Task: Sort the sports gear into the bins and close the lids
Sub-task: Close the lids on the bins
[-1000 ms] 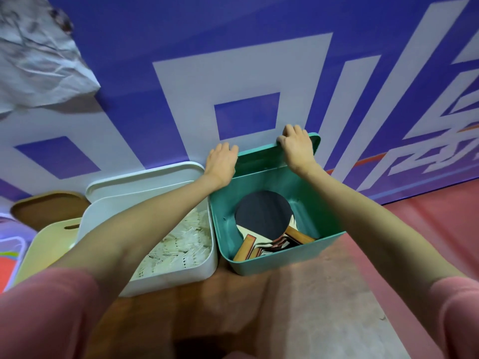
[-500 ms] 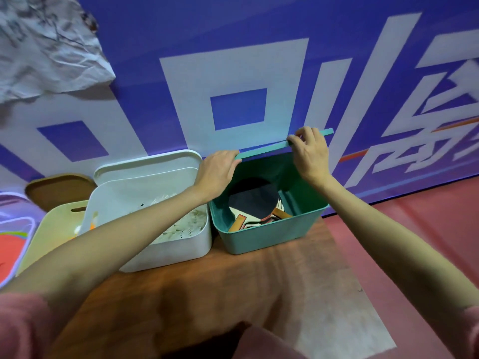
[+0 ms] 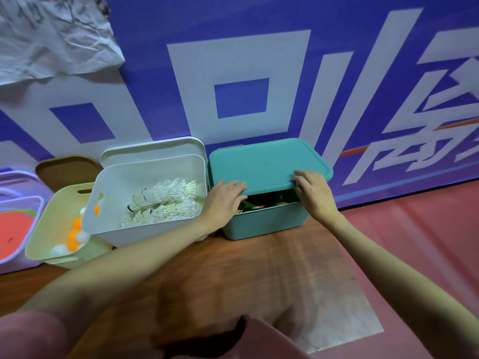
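Two bare forearms, short pink sleeves (image 3: 28,332) at the upper arms, no rings or watch visible.

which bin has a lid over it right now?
The teal bin, far right in the row: both hands hold its teal lid over it, front edge still raised. The white, yellow and purple bins stand open.

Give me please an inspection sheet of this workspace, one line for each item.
Surface: wooden table, bins along its far edge.
Job's things: teal lid half lowered on teal bin, front gap open; white bin of shuttlecocks uncovered, white lid behind; yellow bin of balls uncovered.
Clutter: crumpled paper on the wall.
Hands: left hand and right hand both hold the teal lid's front edge.
Cables: nothing seen.
Surroundings: blue banner, red floor.
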The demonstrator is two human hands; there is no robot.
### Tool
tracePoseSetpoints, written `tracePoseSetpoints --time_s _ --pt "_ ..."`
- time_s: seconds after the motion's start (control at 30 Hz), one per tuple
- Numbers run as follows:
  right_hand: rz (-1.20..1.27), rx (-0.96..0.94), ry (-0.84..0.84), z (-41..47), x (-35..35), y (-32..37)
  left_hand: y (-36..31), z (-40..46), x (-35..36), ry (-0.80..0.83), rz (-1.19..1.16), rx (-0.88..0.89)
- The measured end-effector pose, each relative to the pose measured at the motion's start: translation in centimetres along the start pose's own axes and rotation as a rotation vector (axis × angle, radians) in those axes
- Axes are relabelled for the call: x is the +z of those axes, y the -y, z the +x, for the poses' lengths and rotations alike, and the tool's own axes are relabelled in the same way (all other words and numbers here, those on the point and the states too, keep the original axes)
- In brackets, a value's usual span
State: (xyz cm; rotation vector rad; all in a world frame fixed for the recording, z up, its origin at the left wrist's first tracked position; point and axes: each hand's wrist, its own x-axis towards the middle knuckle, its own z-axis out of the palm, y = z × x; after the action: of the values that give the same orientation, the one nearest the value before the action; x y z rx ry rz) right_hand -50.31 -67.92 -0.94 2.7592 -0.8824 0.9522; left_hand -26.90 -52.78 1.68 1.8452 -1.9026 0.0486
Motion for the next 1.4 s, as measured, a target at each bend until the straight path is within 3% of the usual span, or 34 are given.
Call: tracePoseSetpoints --time_s 0.37,0.6,0.7,0.8,0.9,1.03,1.23,1.4 --pt "-0.015 -0.067 0.006 -3.5 0.9 0.2 -0.5 -3.3 2.1 -0.132 0.103 0.041" --pt "-0.021 -0.050 0.050 -3.7 0.4 0.1 -0.3 -3.5 2.5 -0.098 0.085 0.037" --pt "0.052 0.175 0.061 -3.4 -0.4 0.1 -0.3 -3.5 2.7 -0.110 0.082 0.035" --pt "0.078 0.641 0.043 -2.3 0.0 0.4 -0.5 -3.7 2.9 -0.136 0.075 0.015" --pt "0.325 1.010 0.082 -0.8 0.3 0.5 -0.6 -3.7 3.3 -0.124 0.026 -0.089" --pt "0.485 1.063 0.024 -0.1 0.4 0.1 -0.7 -3.4 3.3 -0.073 -0.146 -0.216" --pt "0.516 1.057 -0.056 -1.2 0.5 -0.2 -0.9 -3.6 2.9 -0.113 -0.060 -0.127" --pt "0.529 0.994 -0.008 -1.4 0.5 -0.1 -0.6 -4.6 3.5 -0.099 -0.057 -0.135"
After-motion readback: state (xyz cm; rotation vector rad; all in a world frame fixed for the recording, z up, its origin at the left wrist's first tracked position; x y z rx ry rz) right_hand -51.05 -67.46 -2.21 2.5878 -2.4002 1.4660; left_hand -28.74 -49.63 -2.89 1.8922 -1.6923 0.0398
